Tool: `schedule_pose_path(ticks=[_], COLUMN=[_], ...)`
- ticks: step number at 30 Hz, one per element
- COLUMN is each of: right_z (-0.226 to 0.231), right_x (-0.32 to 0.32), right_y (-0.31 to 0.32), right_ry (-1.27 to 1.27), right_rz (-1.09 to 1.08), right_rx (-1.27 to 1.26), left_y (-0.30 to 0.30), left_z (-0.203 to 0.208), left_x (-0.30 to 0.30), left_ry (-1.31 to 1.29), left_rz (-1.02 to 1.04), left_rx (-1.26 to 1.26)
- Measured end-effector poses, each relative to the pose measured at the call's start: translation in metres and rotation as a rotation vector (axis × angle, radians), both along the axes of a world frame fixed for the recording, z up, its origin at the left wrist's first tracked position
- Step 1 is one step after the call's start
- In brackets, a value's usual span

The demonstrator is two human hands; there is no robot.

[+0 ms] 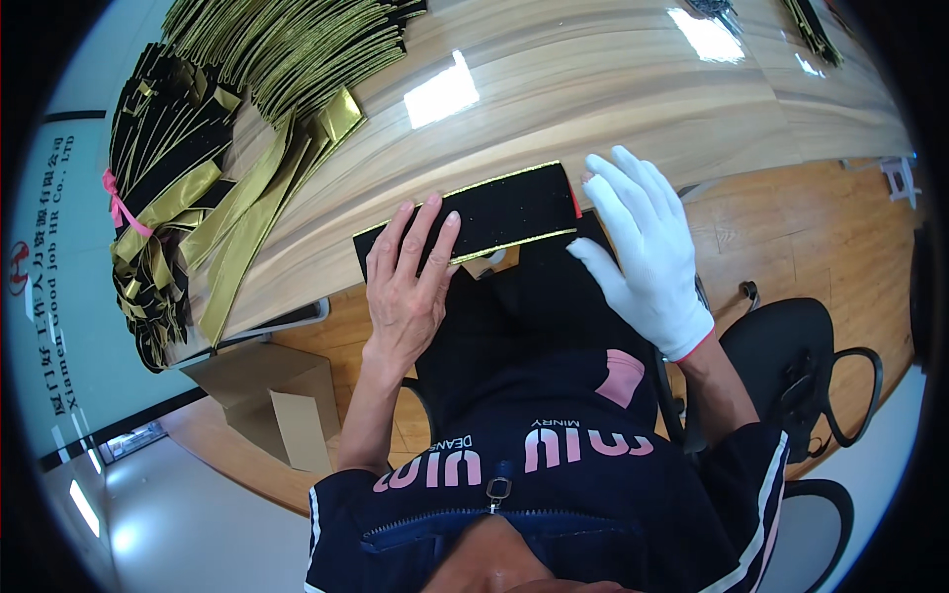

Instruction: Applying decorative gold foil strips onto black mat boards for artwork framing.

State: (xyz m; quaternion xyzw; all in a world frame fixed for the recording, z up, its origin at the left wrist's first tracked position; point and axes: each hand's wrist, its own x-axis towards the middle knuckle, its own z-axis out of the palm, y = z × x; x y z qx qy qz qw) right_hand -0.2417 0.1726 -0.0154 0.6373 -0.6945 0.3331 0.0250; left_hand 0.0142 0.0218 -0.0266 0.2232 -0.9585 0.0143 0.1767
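A wide black ribbon (509, 210) with gold edging lies along the near edge of the wooden table. Something red shows at its right end. My bare left hand (407, 272) rests on the ribbon's left part, fingers stretched out flat over it. In a white knit glove, my right hand (643, 252) is held just beyond the ribbon's right end. Its fingers are extended, the thumb stands apart, and nothing shows in its grasp.
Stacked black-and-gold ribbons (287, 49) fill the table's far left. Beside them a bundle (168, 188) is tied with a pink strip (121, 206), and loose gold ribbons (252, 232) hang over the edge. Below stand a cardboard box (272, 390) and, at right, a black chair (781, 346).
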Motion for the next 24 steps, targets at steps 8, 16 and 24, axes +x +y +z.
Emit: schedule_pose_path(ticks=[8,16,24], right_z=[-0.001,0.002,-0.002], right_x=[0.005,0.008,0.018], right_y=[-0.016,-0.016,-0.019], right_ry=[-0.033,-0.052,-0.122], right_rz=[0.015,0.029,-0.002], right_rx=[-0.023,-0.009,-0.04], left_y=[-0.001,-0.002,-0.005], left_z=[-0.001,-0.001,-0.002], left_x=[0.002,0.004,0.009], left_ry=[0.044,0.125,0.131], left_rz=[0.001,0.004,-0.018], left_rx=[0.042,0.107,0.15])
